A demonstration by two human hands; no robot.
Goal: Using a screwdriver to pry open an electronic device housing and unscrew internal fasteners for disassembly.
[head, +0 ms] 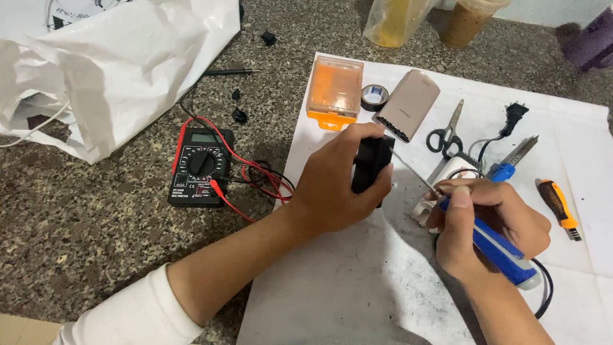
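With the left hand point(338, 188) clamped around the black box point(371, 163), best keep it steady (thumb braced) while the right hand point(488, 223), gripping the blue soldering iron point(495, 249), touches only its tip there.

Even indoor light, picture sharp across most of the bench.

Soft shadows fall below and right of both hands onto the white paper sheet point(357, 281). The crumpled white plastic bag point(121, 57) shines nearly blown out, the speckled grey granite counter point(76, 217) looks duller, and the far corners go slightly soft.
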